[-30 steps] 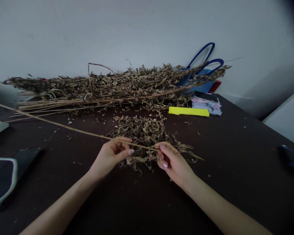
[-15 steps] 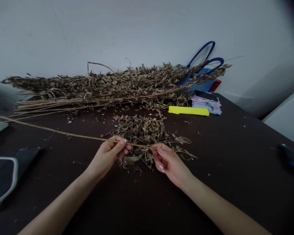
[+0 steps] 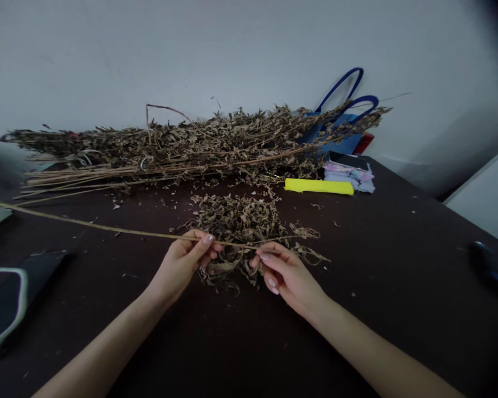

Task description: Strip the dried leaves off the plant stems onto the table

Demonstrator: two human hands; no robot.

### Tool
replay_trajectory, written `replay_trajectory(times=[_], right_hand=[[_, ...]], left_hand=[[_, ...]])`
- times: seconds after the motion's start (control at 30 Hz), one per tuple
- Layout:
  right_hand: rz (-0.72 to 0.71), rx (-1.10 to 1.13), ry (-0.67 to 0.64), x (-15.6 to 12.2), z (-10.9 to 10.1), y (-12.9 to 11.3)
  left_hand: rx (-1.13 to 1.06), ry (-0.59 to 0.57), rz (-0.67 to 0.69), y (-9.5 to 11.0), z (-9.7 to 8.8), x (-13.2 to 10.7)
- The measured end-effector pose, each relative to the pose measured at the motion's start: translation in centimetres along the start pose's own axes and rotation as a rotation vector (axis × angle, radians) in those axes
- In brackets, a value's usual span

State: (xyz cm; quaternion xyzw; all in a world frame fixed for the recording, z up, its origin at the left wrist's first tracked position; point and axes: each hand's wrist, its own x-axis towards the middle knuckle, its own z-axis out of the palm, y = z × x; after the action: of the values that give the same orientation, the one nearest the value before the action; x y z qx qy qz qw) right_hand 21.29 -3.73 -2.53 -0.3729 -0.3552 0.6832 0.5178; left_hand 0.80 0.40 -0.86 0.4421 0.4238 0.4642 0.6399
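A long, thin dried plant stem (image 3: 99,225) runs from the left edge of the view to the middle. My left hand (image 3: 191,257) pinches it between thumb and fingers. Farther along, my right hand (image 3: 284,271) is closed with thumb against fingers at the stem's right part, where thin twigs with withered leaves stick out past it. Exactly what lies between the right fingertips is partly hidden. Both hands hover over a heap of crumpled dried leaves (image 3: 236,215) on the dark table (image 3: 232,342).
Bundled dried plants (image 3: 199,146) lie along the wall. Right of them are a blue bag (image 3: 344,138), a yellow strip (image 3: 318,186) and a phone (image 3: 348,161) on folded cloth (image 3: 351,177). At left lies a dark, flat object (image 3: 45,271) beside a white frame (image 3: 24,293).
My right fingers have shifted slightly on the stem, with the thumb curled a little more. The left hand keeps its pinch. The whole view has moved slightly.
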Motion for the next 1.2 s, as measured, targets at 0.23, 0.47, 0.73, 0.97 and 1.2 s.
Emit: replay_trajectory(times=[0.23, 0.47, 0.73, 0.97, 1.2], right_hand=[[0.038, -0.079, 0.083, -0.1, 0.1, -0.3], [0.043, -0.065, 0.117, 0.1, -0.4, 0.2], [-0.025, -0.197, 0.111, -0.1, -0.2, -0.5], [-0.08, 0.003, 0.09, 0.4, -0.7, -0.4], [-0.189, -0.5, 0.026, -0.9, -0.3, -0.7]], left_hand=[[0.0, 0.009, 0.005, 0.0, 0.1, 0.0], [-0.034, 0.024, 0.03, -0.1, 0.1, 0.0], [-0.062, 0.052, 0.057, 0.4, -0.5, 0.5], [-0.05, 0.056, 0.076, 0.5, -0.4, 0.5], [-0.034, 0.065, 0.094, 0.4, -0.5, 0.6]])
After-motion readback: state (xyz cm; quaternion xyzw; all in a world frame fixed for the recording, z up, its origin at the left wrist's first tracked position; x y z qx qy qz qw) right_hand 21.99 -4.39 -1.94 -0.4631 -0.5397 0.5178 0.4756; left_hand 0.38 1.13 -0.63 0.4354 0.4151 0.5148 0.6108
